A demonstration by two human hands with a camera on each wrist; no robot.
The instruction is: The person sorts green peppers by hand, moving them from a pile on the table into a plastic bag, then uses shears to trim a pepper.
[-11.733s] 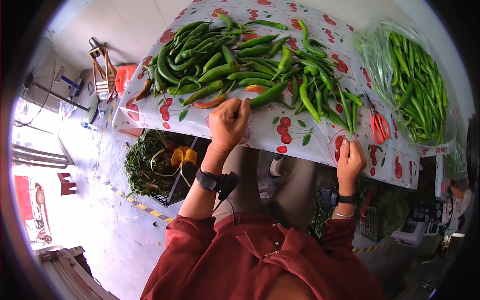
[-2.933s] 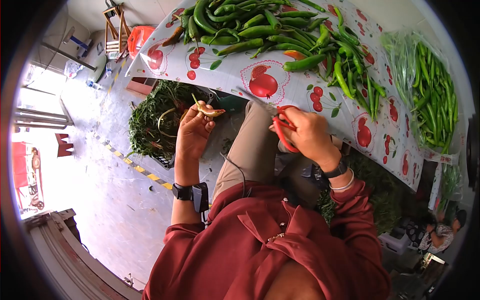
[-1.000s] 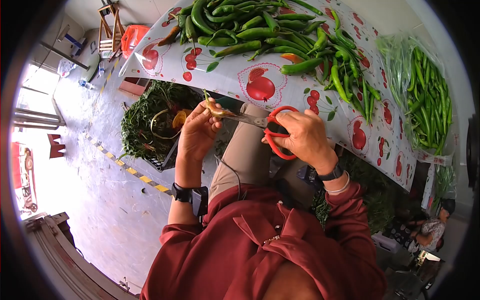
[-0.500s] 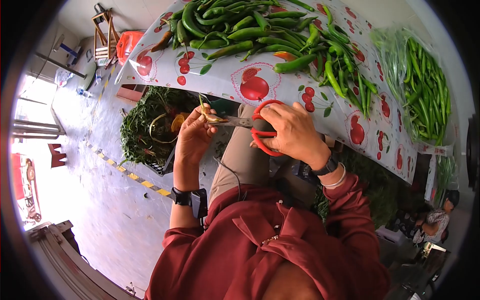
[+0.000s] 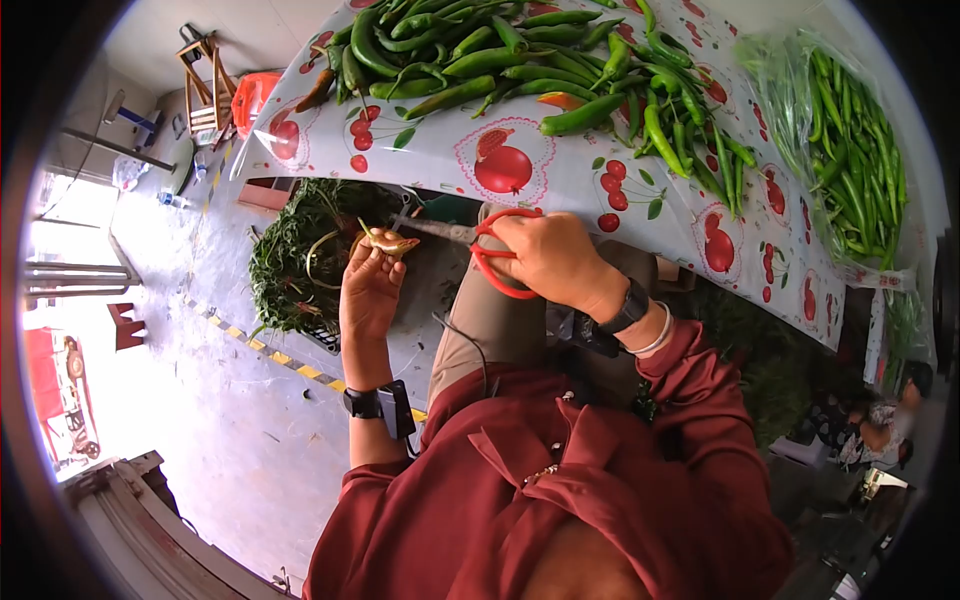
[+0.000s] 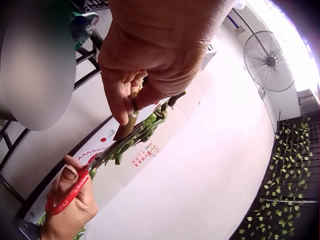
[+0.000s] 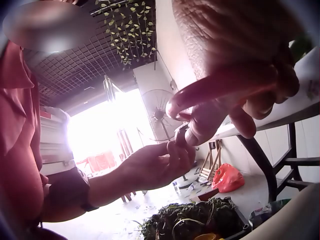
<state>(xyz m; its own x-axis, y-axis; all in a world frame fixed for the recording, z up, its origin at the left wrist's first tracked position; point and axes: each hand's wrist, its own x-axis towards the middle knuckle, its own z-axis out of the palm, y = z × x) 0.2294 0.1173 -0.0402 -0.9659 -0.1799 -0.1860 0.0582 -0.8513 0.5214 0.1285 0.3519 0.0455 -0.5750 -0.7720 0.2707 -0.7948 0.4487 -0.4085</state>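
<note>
My left hand [image 5: 368,300] pinches a small brownish-yellow chili pepper [image 5: 392,243] between thumb and fingers, its stem pointing up. Red-handled scissors [image 5: 505,257] are in my right hand [image 5: 562,262], with fingers curled through the handles. Their blades [image 5: 440,229] point left and lie just past the pepper in the head view. The left wrist view shows the pepper [image 6: 127,125] hanging below the left fingers, with the scissor blades [image 6: 107,154] alongside. In the right wrist view, the left hand [image 7: 160,165] is close to the scissors, and the pepper is mostly hidden.
A pile of green chili peppers [image 5: 480,62] lies on the fruit-patterned tablecloth [image 5: 400,165]. Farther right is a clear plastic bag [image 5: 850,150] of green peppers. A crate of leafy greens [image 5: 300,260] stands on the floor below the table edge, beyond the left hand.
Earlier the scissors lay on the table and both hands were loosely curled; since then the scissors and a pepper were picked up. Over the last second, both hands moved left and the blades shifted past the pepper.
</note>
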